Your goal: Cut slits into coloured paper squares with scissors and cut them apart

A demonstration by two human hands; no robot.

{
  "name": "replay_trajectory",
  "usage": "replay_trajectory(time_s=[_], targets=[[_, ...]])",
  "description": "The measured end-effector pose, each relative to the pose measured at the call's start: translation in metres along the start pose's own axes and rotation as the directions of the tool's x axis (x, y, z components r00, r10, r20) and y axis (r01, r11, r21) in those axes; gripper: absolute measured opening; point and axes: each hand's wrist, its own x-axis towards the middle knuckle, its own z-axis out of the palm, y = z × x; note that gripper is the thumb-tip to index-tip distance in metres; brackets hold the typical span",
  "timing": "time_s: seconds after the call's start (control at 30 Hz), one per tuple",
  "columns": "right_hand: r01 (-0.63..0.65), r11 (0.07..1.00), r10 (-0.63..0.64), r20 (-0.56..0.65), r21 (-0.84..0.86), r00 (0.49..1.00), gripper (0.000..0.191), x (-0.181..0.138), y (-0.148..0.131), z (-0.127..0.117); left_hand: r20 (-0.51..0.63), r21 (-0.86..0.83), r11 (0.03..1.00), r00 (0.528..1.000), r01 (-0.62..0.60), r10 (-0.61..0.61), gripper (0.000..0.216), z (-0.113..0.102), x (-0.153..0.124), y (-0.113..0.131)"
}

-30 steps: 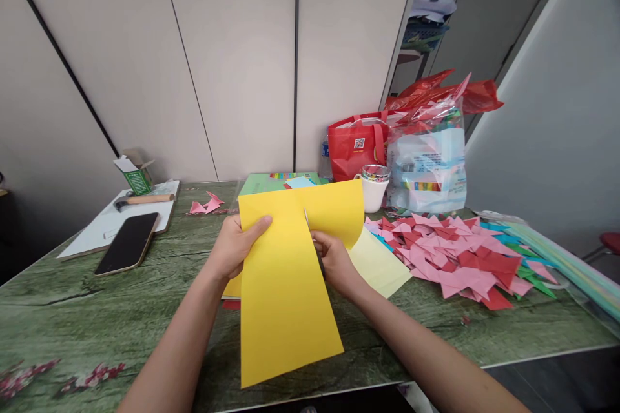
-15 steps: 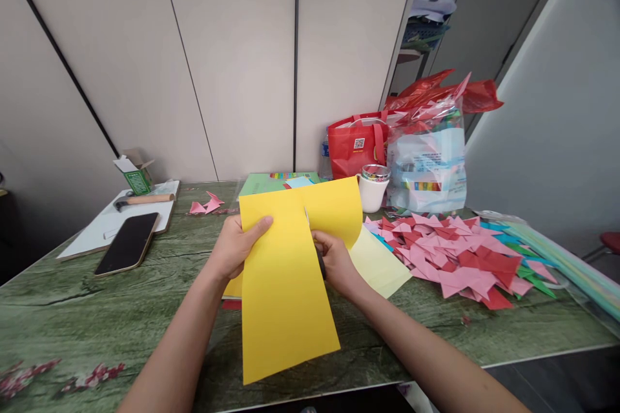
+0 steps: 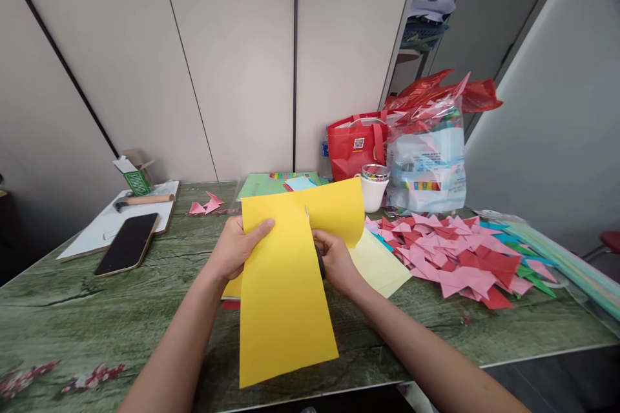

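Observation:
My left hand [image 3: 238,246] pinches the left edge of a yellow sheet of paper [image 3: 283,290], thumb on top and fingers behind it. My right hand [image 3: 338,262] is closed around the dark handle of a pair of scissors [image 3: 320,259], mostly hidden behind the sheet. A thin bit of blade shows at the cut, near the sheet's top. Left of the cut, a long strip hangs toward me; the right part curls up and away. Pale yellow paper [image 3: 382,264] lies beneath, on the table.
Folded pink and red paper pieces [image 3: 455,251] are heaped at the right. Behind stand a white mug [image 3: 372,193], a red bag [image 3: 356,148] and a plastic bag [image 3: 426,161]. At the left lie a phone [image 3: 128,244], a hammer [image 3: 145,200] and a small green box [image 3: 137,181].
The yellow sheet has shifted very slightly, its lower end swinging a little left and down. Both hands keep their grip in nearly the same place.

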Motion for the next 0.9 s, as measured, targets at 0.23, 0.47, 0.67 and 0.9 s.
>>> replay_trajectory(time_s=[0.23,0.47,0.67,0.9], targets=[[0.074,0.997,-0.074,0.013,0.015,0.997,0.029,0.0011,-0.0027,-0.0006,0.055,0.051,0.998,0.998,0.025,-0.028,0.02,0.0005,-0.0012,0.0005],[0.058,0.998,-0.058,0.004,0.003,0.998,0.031,0.0003,-0.0033,0.0006,0.058,0.04,0.999,0.998,0.022,-0.025,0.02,0.0,-0.0017,0.0013],[0.045,0.999,-0.045,-0.003,0.011,0.999,0.029,0.0004,-0.0016,0.0,0.059,0.02,0.999,0.998,0.025,-0.026,0.022,0.0005,-0.001,0.0003],[0.027,0.999,-0.027,-0.003,0.041,1.0,0.027,0.0007,-0.0004,0.0003,0.064,0.024,0.999,0.998,0.022,-0.024,0.021,0.001,-0.0012,0.0012]])
